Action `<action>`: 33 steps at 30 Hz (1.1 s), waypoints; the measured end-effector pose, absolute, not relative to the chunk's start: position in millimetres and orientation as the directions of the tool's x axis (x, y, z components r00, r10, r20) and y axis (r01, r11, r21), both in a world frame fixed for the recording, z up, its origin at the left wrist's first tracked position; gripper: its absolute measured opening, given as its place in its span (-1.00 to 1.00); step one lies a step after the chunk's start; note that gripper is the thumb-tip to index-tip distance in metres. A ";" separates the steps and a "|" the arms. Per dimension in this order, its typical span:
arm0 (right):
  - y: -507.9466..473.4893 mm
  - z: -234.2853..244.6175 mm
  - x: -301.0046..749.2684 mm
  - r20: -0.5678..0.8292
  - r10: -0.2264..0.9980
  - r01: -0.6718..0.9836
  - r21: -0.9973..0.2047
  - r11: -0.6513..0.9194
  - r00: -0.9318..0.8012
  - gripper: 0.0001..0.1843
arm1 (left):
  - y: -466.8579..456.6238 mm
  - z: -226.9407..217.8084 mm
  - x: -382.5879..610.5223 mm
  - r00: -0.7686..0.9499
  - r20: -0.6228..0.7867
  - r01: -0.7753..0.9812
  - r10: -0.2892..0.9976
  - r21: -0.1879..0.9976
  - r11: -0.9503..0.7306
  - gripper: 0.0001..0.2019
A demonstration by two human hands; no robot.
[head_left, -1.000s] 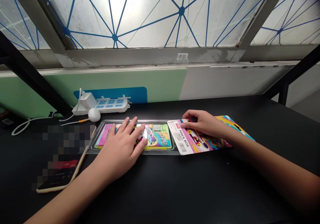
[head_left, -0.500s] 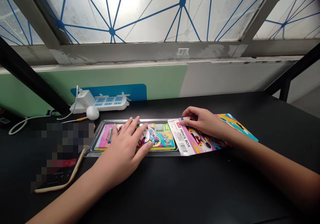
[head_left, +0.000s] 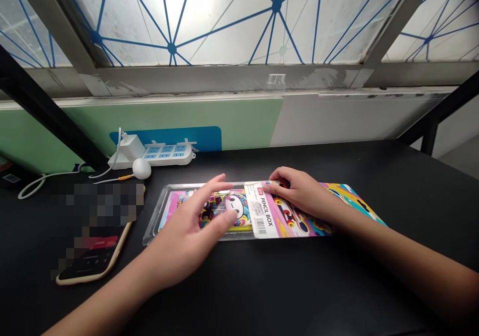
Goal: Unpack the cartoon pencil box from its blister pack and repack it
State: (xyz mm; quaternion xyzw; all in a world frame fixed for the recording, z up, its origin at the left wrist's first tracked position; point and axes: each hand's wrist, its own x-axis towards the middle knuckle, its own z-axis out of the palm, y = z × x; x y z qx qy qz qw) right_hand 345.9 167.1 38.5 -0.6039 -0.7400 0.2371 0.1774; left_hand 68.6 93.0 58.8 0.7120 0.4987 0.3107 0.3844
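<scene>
Black desktop [head_left: 239, 291]: left hand [head_left: 183, 243], fingers spread, over a pencil box [head_left: 239, 207]; right hand [head_left: 301, 188] pinching the printed card [head_left: 295, 218]. Aligning card with plastic tray [head_left: 154, 221] seems underway, needing even edges.

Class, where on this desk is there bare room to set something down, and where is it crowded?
The desk is bare in front of the tray and card, between left forearm and right forearm, and behind the card, right of the power strip. Crowded: left, by the phone, and mid-desk, under the left hand and right hand.
</scene>
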 end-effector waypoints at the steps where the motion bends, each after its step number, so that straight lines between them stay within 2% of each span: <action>1: 169.1 38.8 348.4 -0.029 0.978 0.819 -0.552 0.155 -0.205 -0.54 | 97.7 60.6 64.7 0.258 0.076 0.439 0.963 0.879 -0.187 -0.57; 4: 177.7 40.4 360.7 -0.026 0.976 0.848 -0.501 0.173 -0.215 -0.54 | 114.5 60.2 51.7 0.131 0.192 0.513 0.973 0.827 -0.232 -0.63; 7: 183.7 41.6 371.4 0.037 0.960 0.847 -0.463 0.261 -0.276 -0.51 | 126.0 51.5 44.3 0.158 0.329 0.688 0.931 0.640 -0.342 -0.64; 9: 181.8 41.6 371.9 0.084 0.943 0.841 -0.432 0.325 -0.322 -0.51 | 127.5 45.1 45.0 0.182 0.315 0.705 0.931 0.618 -0.347 -0.62; 13: 163.0 39.8 354.0 0.120 0.901 0.837 -0.334 0.432 -0.417 -0.48 | 119.6 40.9 54.2 0.164 0.231 0.602 0.959 0.747 -0.283 -0.63; 16: 148.4 38.8 334.2 0.075 0.859 0.813 -0.291 0.505 -0.507 -0.36 | 112.9 43.3 60.0 0.108 0.209 0.455 0.972 0.859 -0.235 -0.69; 20: 143.5 39.7 314.6 -0.027 0.855 0.832 -0.249 0.496 -0.517 -0.22 | 111.5 43.9 61.5 0.023 0.207 0.251 0.978 0.946 -0.206 -0.72; 23: 145.6 40.5 299.7 -0.054 0.852 0.837 -0.225 0.498 -0.521 -0.14 | 113.5 42.2 60.6 -0.052 0.184 0.163 0.982 0.971 -0.173 -0.72; 28: 148.5 41.7 258.8 -0.051 0.813 0.794 -0.260 0.550 -0.580 -0.10 | 115.1 41.5 60.1 -0.072 0.182 0.104 0.981 0.979 -0.174 -0.73; 33: 148.2 50.8 223.5 -0.008 0.742 0.688 -0.383 0.617 -0.670 -0.16 | 115.1 43.4 60.6 -0.065 0.186 0.051 0.980 0.982 -0.183 -0.75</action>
